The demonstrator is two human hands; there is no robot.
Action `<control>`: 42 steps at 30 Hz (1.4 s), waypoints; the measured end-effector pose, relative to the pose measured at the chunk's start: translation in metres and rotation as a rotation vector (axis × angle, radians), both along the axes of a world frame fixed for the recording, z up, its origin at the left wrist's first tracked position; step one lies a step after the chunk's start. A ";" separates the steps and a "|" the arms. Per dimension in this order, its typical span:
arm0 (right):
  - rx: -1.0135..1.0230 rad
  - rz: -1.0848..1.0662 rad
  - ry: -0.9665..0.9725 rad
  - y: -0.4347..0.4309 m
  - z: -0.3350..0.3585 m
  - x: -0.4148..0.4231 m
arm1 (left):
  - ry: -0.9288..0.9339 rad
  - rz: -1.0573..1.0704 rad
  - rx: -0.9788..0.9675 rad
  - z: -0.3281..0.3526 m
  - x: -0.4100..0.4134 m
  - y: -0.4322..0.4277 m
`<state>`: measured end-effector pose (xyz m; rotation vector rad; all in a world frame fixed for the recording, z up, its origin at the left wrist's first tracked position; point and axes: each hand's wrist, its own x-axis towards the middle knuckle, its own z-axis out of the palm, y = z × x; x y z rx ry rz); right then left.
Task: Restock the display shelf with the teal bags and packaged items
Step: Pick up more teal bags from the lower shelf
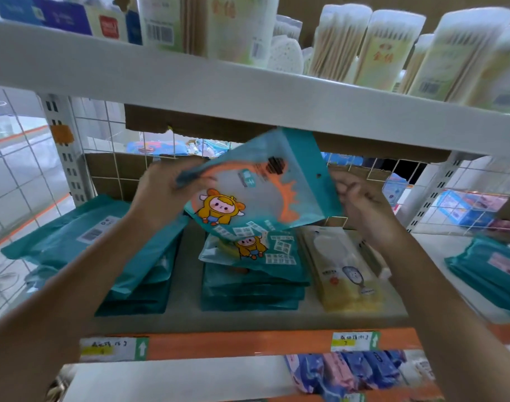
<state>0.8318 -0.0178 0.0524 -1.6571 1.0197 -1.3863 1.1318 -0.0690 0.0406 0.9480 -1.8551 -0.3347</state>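
Above shelf (187, 311), left grip (161, 191) pinches teal bag (265, 184); right grip (361, 198) beside it.

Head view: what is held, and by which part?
The left hand pinches the teal bag by its left corner. The right hand is at its right edge; grip unclear.

teal bag (265, 184): glossy plastic film | shelf (190, 79): matt painted metal | back panel (22, 169): wire grid
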 end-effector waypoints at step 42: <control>0.554 -0.315 -0.248 -0.009 -0.081 0.024 | 0.339 0.016 0.966 -0.048 -0.041 -0.005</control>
